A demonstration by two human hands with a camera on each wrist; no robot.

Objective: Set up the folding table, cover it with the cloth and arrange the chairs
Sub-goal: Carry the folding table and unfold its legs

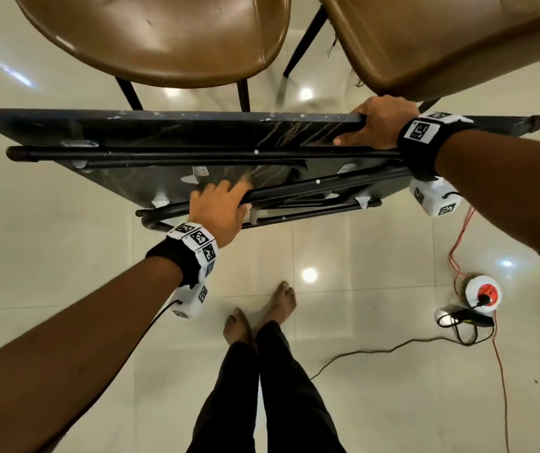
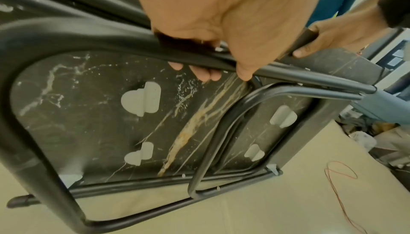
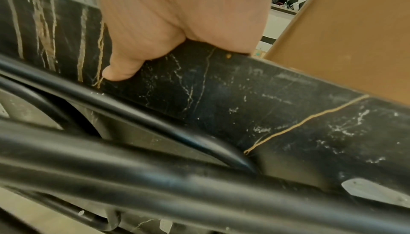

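The folding table (image 1: 151,129) is black with marble-like veins and stands on edge in front of me, its underside (image 2: 93,115) facing me. Its black tube legs (image 1: 197,154) lie folded against it. My left hand (image 1: 219,207) grips one leg tube (image 2: 124,43), with fingers curled round it. My right hand (image 1: 379,122) grips the table's top edge (image 3: 277,87) near its right end, thumb on the underside. Two brown padded chairs (image 1: 164,37) (image 1: 451,44) stand just behind the table. No cloth is in view.
Glossy cream floor tiles (image 1: 343,322) lie all around. A white and red cable reel (image 1: 484,291) with a black adapter and red and black cords (image 1: 499,371) lies on the floor at my right. My bare feet (image 1: 262,315) stand close under the table.
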